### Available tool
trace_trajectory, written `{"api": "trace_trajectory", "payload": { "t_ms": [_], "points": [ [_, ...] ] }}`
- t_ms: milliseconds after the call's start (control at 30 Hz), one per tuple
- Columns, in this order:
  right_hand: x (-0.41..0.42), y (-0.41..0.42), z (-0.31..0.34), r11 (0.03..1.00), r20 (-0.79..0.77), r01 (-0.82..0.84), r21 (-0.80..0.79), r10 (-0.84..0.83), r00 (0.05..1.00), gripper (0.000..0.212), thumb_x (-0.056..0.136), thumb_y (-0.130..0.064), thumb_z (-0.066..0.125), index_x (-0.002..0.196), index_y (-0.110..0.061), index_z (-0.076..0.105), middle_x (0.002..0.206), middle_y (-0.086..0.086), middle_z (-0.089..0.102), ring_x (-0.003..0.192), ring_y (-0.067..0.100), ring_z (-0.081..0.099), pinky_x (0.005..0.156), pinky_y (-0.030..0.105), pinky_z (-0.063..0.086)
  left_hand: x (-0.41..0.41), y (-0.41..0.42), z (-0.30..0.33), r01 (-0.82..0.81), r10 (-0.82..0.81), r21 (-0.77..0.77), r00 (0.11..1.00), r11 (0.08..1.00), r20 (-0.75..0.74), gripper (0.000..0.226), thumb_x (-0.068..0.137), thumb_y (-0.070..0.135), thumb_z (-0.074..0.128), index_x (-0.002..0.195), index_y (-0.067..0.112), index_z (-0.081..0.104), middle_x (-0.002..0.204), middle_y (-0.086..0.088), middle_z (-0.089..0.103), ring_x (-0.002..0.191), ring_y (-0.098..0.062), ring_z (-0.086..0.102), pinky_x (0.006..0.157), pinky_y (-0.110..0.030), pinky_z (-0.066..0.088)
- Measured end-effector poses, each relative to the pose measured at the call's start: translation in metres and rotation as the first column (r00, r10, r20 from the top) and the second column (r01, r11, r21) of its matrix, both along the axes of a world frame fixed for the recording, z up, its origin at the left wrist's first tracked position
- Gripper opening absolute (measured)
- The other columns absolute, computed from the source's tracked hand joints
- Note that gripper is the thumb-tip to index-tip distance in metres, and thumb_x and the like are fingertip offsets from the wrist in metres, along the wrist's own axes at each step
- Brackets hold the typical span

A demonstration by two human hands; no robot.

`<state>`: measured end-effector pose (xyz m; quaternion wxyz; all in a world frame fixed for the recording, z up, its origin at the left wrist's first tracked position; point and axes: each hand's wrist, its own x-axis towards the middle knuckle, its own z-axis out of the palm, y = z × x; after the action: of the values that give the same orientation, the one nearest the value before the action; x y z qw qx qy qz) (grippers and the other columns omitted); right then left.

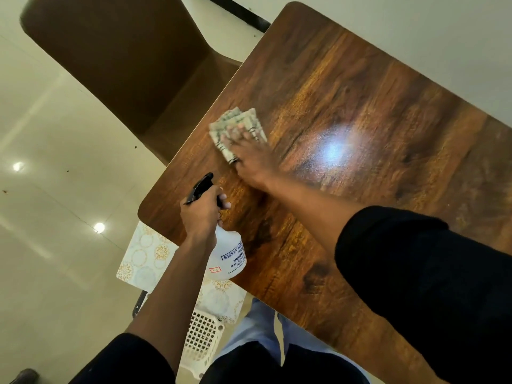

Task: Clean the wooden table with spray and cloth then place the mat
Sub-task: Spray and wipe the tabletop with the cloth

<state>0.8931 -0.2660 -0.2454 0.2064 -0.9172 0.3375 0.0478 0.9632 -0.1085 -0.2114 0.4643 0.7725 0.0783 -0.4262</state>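
Observation:
The wooden table point(360, 106) fills the right of the head view, glossy with a light glare on it. My right hand point(250, 153) presses a folded pale cloth point(232, 124) flat on the table near its left edge, fingers spread; the hand is motion-blurred. My left hand point(201, 210) grips the neck of a white spray bottle point(230, 256) with a black trigger head, held over the table's near-left corner. A patterned white-and-gold mat point(144, 256) lies below that corner, partly hidden by the table and my left arm.
A brown chair point(124, 59) stands at the table's left side. A white plastic lattice basket point(201, 339) sits on the floor by my legs. Shiny cream floor tiles point(55, 189) stretch to the left.

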Motion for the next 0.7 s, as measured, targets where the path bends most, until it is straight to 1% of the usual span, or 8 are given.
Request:
{"api": "trace_trajectory", "payload": {
  "t_ms": [67, 133, 200, 267, 333, 433, 567, 700],
  "points": [
    [0.009, 0.008, -0.006, 0.983, -0.01, -0.184, -0.004, 0.184, 0.983, 0.073, 0.099, -0.017, 0.046, 0.162, -0.032, 0.015, 0.171, -0.008, 0.003, 0.158, 0.017, -0.005, 0.128, 0.046, -0.003, 0.004, 0.001, -0.001, -0.041, 0.041, 0.01, 0.999, 0.999, -0.005, 0.027, 0.089, 0.022, 0.075, 0.107, 0.001, 0.077, 0.071, -0.007, 0.077, 0.05, -0.013, 0.062, 0.045, -0.025, 0.042],
    [0.009, 0.003, -0.01, 0.96, -0.006, -0.278, 0.023, 0.278, 0.96, 0.075, 0.097, -0.014, 0.047, 0.162, -0.033, 0.014, 0.171, -0.009, 0.001, 0.158, 0.014, -0.007, 0.127, 0.044, -0.005, 0.007, 0.002, -0.003, -0.054, 0.054, 0.007, 0.998, 0.999, -0.012, 0.042, 0.089, 0.023, 0.076, 0.122, -0.003, 0.072, 0.078, -0.008, 0.078, 0.049, -0.01, 0.064, 0.041, -0.022, 0.042],
    [0.006, -0.007, -0.01, 0.946, 0.017, -0.32, 0.054, 0.32, 0.947, 0.08, 0.095, -0.008, 0.047, 0.162, -0.036, 0.015, 0.171, -0.013, 0.001, 0.157, 0.01, -0.006, 0.127, 0.044, -0.002, 0.007, 0.001, 0.0, -0.044, 0.044, 0.008, 0.999, 0.999, -0.004, 0.039, 0.091, 0.022, 0.075, 0.119, -0.005, 0.075, 0.078, -0.008, 0.077, 0.049, -0.009, 0.064, 0.042, -0.021, 0.041],
    [0.003, -0.021, -0.006, 0.949, 0.023, -0.307, 0.066, 0.307, 0.952, 0.083, 0.093, -0.004, 0.047, 0.161, -0.038, 0.015, 0.17, -0.014, 0.003, 0.157, 0.009, -0.003, 0.128, 0.046, 0.002, 0.006, -0.001, 0.003, -0.028, 0.028, 0.012, 1.0, 1.0, 0.002, 0.035, 0.092, 0.021, 0.074, 0.115, -0.005, 0.077, 0.078, -0.008, 0.077, 0.046, -0.008, 0.061, 0.042, -0.02, 0.041],
    [-0.003, -0.038, -0.001, 0.978, -0.015, -0.201, 0.053, 0.202, 0.979, 0.083, 0.095, -0.003, 0.046, 0.162, -0.038, 0.011, 0.171, -0.01, 0.003, 0.158, 0.013, -0.002, 0.127, 0.047, 0.002, 0.008, -0.003, 0.005, -0.017, 0.017, 0.019, 1.0, 1.0, -0.013, 0.035, 0.092, 0.022, 0.074, 0.115, -0.004, 0.077, 0.079, -0.009, 0.077, 0.044, -0.008, 0.057, 0.043, -0.021, 0.041],
    [-0.022, -0.066, 0.007, 0.995, 0.001, 0.091, 0.035, -0.091, 0.996, 0.078, 0.099, -0.006, 0.048, 0.162, -0.036, 0.013, 0.171, -0.005, 0.007, 0.158, 0.018, 0.002, 0.128, 0.05, 0.006, 0.009, -0.007, 0.008, 0.023, -0.022, 0.022, 0.998, 0.999, -0.051, 0.027, 0.094, 0.022, 0.073, 0.107, -0.002, 0.079, 0.081, -0.01, 0.077, 0.046, -0.009, 0.059, 0.046, -0.022, 0.042],
    [-0.064, -0.112, 0.003, 0.9, 0.01, 0.434, 0.038, -0.435, 0.901, 0.073, 0.101, -0.012, 0.049, 0.163, -0.033, 0.018, 0.171, -0.001, 0.011, 0.158, 0.023, 0.006, 0.127, 0.052, 0.012, 0.006, -0.009, 0.014, 0.059, -0.058, 0.019, 0.997, 0.998, -0.05, 0.017, 0.095, 0.021, 0.073, 0.092, 0.005, 0.078, 0.073, -0.008, 0.075, 0.052, -0.012, 0.059, 0.048, -0.023, 0.043],
    [-0.074, -0.138, 0.003, 0.82, -0.043, 0.57, 0.055, -0.569, 0.821, 0.068, 0.104, -0.018, 0.047, 0.164, -0.029, 0.015, 0.172, -0.001, 0.007, 0.158, 0.023, 0.001, 0.127, 0.053, 0.009, 0.007, -0.009, 0.015, 0.036, -0.035, 0.01, 0.997, 0.999, -0.067, 0.019, 0.096, 0.022, 0.073, 0.095, 0.004, 0.079, 0.074, -0.01, 0.075, 0.05, -0.011, 0.057, 0.048, -0.024, 0.043]
  ]
}}
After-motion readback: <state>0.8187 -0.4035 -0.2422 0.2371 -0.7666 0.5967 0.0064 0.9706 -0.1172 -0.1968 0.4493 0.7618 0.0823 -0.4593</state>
